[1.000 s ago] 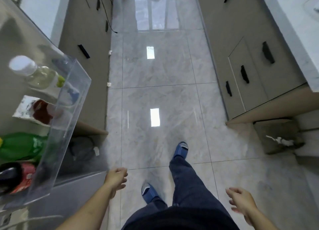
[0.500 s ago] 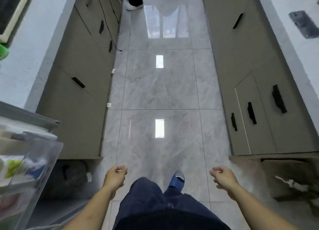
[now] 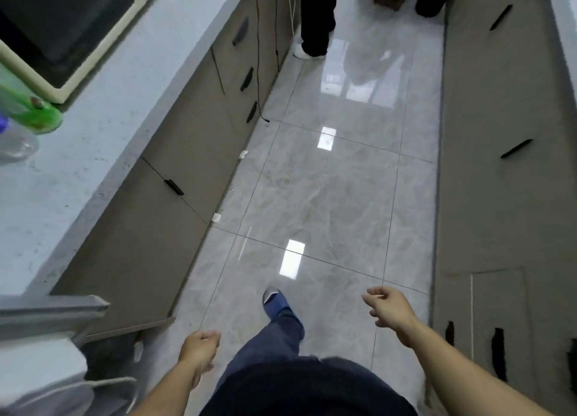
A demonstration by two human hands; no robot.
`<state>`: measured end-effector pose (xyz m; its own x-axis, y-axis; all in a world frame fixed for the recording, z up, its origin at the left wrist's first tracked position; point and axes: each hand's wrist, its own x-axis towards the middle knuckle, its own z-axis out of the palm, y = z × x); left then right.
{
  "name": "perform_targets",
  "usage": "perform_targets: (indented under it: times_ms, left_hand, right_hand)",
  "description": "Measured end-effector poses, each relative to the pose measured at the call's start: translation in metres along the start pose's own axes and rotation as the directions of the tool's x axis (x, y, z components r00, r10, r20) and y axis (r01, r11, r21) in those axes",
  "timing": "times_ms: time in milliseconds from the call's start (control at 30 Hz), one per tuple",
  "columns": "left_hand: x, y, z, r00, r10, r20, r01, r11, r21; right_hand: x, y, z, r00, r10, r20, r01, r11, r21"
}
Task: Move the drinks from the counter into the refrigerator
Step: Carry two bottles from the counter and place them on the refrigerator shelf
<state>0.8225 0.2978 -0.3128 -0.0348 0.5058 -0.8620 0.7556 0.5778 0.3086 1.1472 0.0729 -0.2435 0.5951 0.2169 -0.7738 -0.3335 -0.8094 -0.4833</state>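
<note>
On pale grey speckled stone surface point(image 3: 103, 128) at left, green plastic bottle point(image 3: 29, 109) and clear bottle point(image 3: 14, 141) wait. Walking back, between loads. Left grip point(image 3: 199, 350) and right grip point(image 3: 388, 306) loosely curled, empty. Next: reach left, grab one.

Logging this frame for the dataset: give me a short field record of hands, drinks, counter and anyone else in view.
left hand: loosely curled, holds nothing
right hand: relaxed, holds nothing
green bottle: on the counter, at the left edge, blurred
clear bottle: on the counter beside the green one
appliance: cream-framed, on the counter
second person: legs only, standing at the far end of the floor
</note>
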Motion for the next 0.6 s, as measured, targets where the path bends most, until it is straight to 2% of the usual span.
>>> perform_targets:
  times_ms: [133,300,433,600]
  left_hand:
    - [0.013,0.089,0.0,0.995,0.104,-0.002,-0.104,0.988,-0.11]
    - [0.021,0.173,-0.001,0.992,0.117,-0.04,-0.124,0.947,-0.295]
    - [0.026,0.212,-0.005,0.993,0.068,-0.095,-0.102,0.899,-0.425]
    - [0.013,0.227,-0.004,0.972,-0.1,-0.211,-0.041,0.817,-0.575]
  right_hand:
    - [0.037,-0.059,-0.011,1.0,-0.023,0.019,0.025,0.995,-0.096]
    - [0.092,-0.118,-0.024,0.996,0.001,0.084,0.019,0.972,-0.235]
    - [0.142,-0.169,-0.028,0.991,0.03,0.131,0.017,0.938,-0.346]
    - [0.202,-0.253,-0.018,0.975,-0.003,0.223,0.118,0.854,-0.507]
